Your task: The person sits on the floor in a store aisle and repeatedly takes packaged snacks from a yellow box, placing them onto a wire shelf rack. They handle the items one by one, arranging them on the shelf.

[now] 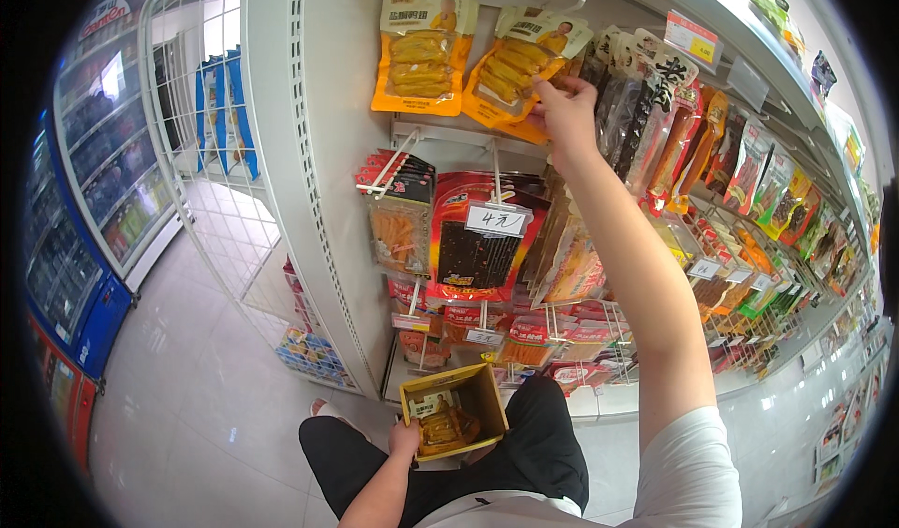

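Note:
My right hand (570, 117) grips the right edge of an orange and yellow snack pouch (509, 71) high on the rack. That pouch tilts beneath a white metal hook (569, 7); whether it hangs from it is hard to tell. A matching pouch (421, 54) hangs straight on the neighbouring hook to the left, with more behind it. Down by my knees, my left hand (404, 438) holds the left rim of an open yellow cardboard box (495, 405). Inside the box lies at least one pouch (442, 426) of the same kind.
Below are hanging red snack packets (470, 247) with a handwritten price card (497, 219). Long sausage-like packs (653, 121) crowd the hooks to the right. A white perforated upright (316, 177) and wire mesh panel (204, 107) stand left, drinks coolers (105, 142) beyond.

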Tool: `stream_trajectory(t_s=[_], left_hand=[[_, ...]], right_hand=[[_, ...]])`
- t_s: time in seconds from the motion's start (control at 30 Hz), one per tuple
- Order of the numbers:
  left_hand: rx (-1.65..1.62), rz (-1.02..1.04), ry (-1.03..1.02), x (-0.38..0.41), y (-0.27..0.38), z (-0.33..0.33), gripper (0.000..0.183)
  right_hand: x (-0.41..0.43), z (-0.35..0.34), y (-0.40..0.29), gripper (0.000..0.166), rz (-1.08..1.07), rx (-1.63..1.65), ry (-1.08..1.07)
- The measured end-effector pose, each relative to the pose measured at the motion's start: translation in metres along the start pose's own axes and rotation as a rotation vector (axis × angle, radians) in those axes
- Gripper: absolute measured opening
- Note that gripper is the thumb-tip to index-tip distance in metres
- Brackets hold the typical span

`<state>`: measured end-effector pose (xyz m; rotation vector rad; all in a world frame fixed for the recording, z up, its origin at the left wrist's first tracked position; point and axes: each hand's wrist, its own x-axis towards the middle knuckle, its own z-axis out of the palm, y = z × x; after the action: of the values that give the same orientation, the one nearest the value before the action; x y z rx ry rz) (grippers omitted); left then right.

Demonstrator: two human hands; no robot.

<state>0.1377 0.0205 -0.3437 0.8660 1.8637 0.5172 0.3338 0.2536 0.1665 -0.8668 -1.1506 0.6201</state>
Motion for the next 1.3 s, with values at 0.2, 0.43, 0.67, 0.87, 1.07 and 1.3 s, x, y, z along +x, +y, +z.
stream_trajectory(t_s=[0.2, 0.43, 0.67, 0.87, 1.07, 1.3], left_hand=[[-0.031, 0.033, 0.011, 0.031, -0.027, 0.015, 0.042], [-0.01, 0.042, -0.008, 0.013, -0.011, 0.002, 0.046], [-0.068, 0.027, -0.014, -0.005, 0.006, 0.0, 0.042], [0.002, -0.039, -0.029, 0.017, -0.014, 0.001, 0.045], [0.042, 0.212, -0.008, 0.057, -0.06, 0.029, 0.05], [0.039, -0.071, -0.08, 0.035, -0.03, 0.015, 0.049]], right_hand=[[-0.004, 0.003, -0.001, 0.025, 0.17, 0.072, -0.226], [-0.072, -0.005, -0.06, 0.013, 0.046, 0.511, -0.199], [-0.119, -0.034, -0.091, 0.016, 0.078, 0.905, -0.643], [-0.194, -0.045, -0.062, 0.019, 0.176, 0.848, -0.518], [-0.288, -0.087, 0.067, 0.04, 0.637, 0.461, -0.498], [-0.415, -0.131, 0.2, 0.028, 1.144, 0.357, -0.029]])
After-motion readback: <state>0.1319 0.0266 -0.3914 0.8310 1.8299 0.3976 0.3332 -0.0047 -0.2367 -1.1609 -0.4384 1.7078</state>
